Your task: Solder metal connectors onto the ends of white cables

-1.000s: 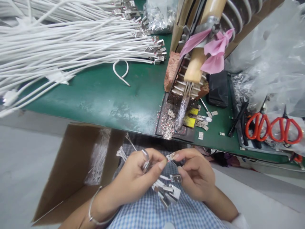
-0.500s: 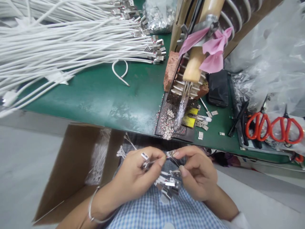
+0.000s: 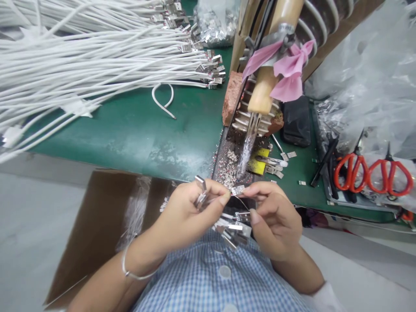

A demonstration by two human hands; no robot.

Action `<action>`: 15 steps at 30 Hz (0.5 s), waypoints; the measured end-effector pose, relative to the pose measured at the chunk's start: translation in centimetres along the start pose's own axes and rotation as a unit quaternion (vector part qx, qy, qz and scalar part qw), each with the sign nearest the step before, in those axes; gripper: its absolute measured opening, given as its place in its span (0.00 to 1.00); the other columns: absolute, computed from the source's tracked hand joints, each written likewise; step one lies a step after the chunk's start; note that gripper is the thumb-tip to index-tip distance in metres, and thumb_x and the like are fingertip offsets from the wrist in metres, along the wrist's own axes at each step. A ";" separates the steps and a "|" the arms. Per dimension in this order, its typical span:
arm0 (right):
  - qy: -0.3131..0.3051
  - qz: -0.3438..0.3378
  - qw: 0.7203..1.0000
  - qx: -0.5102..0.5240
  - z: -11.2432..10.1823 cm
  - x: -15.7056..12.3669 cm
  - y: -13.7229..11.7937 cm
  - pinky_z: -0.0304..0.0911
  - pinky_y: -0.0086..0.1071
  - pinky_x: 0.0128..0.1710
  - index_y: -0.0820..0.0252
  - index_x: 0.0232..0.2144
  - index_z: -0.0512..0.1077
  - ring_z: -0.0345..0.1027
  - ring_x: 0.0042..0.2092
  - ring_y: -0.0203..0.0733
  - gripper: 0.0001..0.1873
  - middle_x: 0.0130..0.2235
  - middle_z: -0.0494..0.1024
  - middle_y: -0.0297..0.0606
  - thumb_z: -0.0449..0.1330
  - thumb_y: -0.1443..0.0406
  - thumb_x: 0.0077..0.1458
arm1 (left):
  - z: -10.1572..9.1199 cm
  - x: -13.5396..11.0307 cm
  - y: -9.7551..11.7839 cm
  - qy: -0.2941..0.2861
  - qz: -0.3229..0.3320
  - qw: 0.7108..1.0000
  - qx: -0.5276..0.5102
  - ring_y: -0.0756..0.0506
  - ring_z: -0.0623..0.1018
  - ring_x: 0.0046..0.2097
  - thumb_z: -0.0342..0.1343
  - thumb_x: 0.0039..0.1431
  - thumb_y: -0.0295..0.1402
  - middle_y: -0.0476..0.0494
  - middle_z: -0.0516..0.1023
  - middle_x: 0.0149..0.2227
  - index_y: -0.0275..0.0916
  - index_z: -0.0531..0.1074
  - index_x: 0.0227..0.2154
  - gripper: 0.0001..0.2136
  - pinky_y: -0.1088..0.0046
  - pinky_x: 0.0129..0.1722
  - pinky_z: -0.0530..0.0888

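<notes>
Our left hand (image 3: 183, 216) has its fingers closed around a bunch of white wires with metal terminals (image 3: 232, 232), which fan out to the right and below the fingertips. Just right of them, between both hands, a single metal terminal (image 3: 238, 190) lies crosswise, pinched from each end. Our right hand (image 3: 276, 221) grips its right end, equally near, just below the green bench (image 3: 136, 130).

Both hands (image 3: 227, 216) w/ metal clips (image 3: 232, 229) lifted closer to table edge (image 3: 182, 175).
</notes>
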State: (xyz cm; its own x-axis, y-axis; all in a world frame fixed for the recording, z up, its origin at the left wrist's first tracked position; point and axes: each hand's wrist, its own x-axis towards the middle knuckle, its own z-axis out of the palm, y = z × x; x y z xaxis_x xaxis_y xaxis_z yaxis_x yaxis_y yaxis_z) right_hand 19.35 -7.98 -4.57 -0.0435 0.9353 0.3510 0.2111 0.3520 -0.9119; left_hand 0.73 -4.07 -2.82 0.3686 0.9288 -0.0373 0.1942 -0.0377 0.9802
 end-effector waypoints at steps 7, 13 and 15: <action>0.020 -0.013 1.000 0.004 0.1 0.7 0.1 0.73 0.44 0.43 0.54 0.28 0.67 0.74 0.42 0.45 0.08 0.43 0.77 0.40 0.57 0.70 0.59 | 0.2 0.5 0.7 0.029 -0.032 0.999 -0.016 0.53 0.70 0.20 0.57 0.61 0.29 0.52 0.74 0.19 0.36 0.76 0.29 0.06 0.81 0.19 0.67; 0.017 -0.033 0.999 -0.008 0.0 1.1 0.1 0.73 0.43 0.43 0.54 0.30 0.67 0.74 0.43 0.44 0.07 0.44 0.77 0.39 0.57 0.70 0.59 | 0.1 0.8 0.7 0.027 -0.012 0.999 -0.032 0.54 0.71 0.20 0.57 0.62 0.28 0.54 0.74 0.18 0.38 0.75 0.30 0.05 0.84 0.19 0.68; 0.017 -0.040 0.999 -0.003 0.0 1.2 0.1 0.72 0.42 0.43 0.54 0.30 0.67 0.73 0.43 0.43 0.07 0.44 0.76 0.39 0.57 0.71 0.58 | 0.1 0.8 0.7 0.026 -0.009 0.999 -0.036 0.55 0.72 0.20 0.57 0.62 0.27 0.55 0.75 0.18 0.39 0.75 0.30 0.05 0.85 0.19 0.68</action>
State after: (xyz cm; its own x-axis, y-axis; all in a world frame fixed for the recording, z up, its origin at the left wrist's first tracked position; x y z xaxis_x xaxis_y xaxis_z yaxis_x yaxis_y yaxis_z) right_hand 19.31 -6.81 -4.24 -0.0268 0.9026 0.4296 0.2132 0.4250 -0.8797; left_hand 1.23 -3.33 -2.17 0.3177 0.9471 -0.0466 0.1342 0.0037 0.9909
